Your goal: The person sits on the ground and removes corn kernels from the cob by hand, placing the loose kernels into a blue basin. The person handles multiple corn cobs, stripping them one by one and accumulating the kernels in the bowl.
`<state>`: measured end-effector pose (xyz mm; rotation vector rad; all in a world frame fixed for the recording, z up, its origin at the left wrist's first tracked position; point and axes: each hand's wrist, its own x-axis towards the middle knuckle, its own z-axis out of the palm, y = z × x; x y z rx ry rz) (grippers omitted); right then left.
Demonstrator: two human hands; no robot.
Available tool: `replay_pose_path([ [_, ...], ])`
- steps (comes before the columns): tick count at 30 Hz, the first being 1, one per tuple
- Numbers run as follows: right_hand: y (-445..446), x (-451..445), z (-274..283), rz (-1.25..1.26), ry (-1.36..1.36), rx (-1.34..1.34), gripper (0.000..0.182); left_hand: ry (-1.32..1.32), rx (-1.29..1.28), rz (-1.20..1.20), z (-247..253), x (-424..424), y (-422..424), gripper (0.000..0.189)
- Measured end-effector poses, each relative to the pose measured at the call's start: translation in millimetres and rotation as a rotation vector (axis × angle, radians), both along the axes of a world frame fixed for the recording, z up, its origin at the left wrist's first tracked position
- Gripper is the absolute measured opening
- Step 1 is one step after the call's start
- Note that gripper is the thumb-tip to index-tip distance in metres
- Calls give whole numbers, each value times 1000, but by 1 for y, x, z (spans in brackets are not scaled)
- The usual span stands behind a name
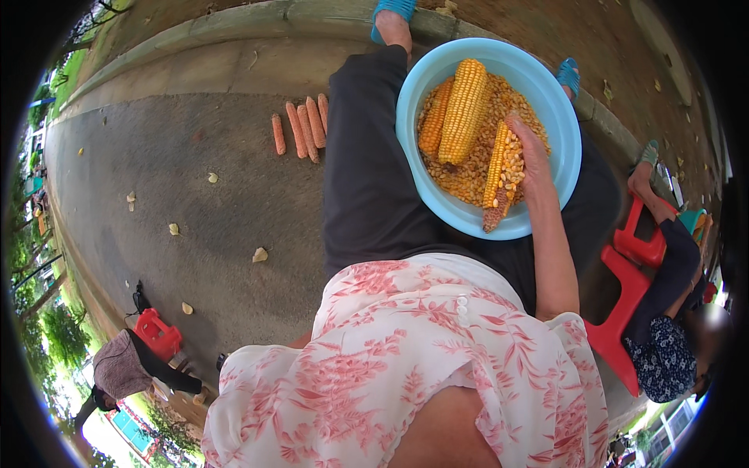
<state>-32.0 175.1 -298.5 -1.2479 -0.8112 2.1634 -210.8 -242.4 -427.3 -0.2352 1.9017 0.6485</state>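
Note:
My right hand (533,149) is closed around a partly shelled corn cob (497,193), holding it at a slant inside a light blue plastic basin (570,140). Yellow kernels still sit in rows along one side of this cob, and its lower tip is bare. Kernels, some seemingly loose, lie between the cob and my fingers. Under it, the basin holds many loose corn kernels (468,187). Two unshelled ears rest on these: a bright yellow ear (465,111) and a more orange ear (434,126), partly covered. The basin rests over my lap. My left hand is out of view.
Several bare cobs (305,130) lie on the pavement (234,199) beside my left leg. A concrete curb (234,29) runs past my feet. At right, a person (664,351) sits near red plastic stools (623,292). Another person (126,362) bends near a red stool (158,333) at left.

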Motion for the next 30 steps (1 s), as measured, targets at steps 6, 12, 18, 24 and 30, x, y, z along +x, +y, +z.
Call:
replay_pose_path([
  [6,-1,-2,1,9,30,2,26,30,-44,-50,1,11,-27,25],
  [12,-1,-2,1,12,26,21,24,56,-69,-114,2,15,-41,25],
  [18,-3,-5,7,9,-10,24,26,81,-93,-200,-2,16,-53,25],
  [24,0,1,4,-21,-19,2,26,109,-132,-307,-9,15,-64,25],
  [30,3,-5,-3,-37,36,27,28,133,-163,-404,-9,7,-72,24],
])
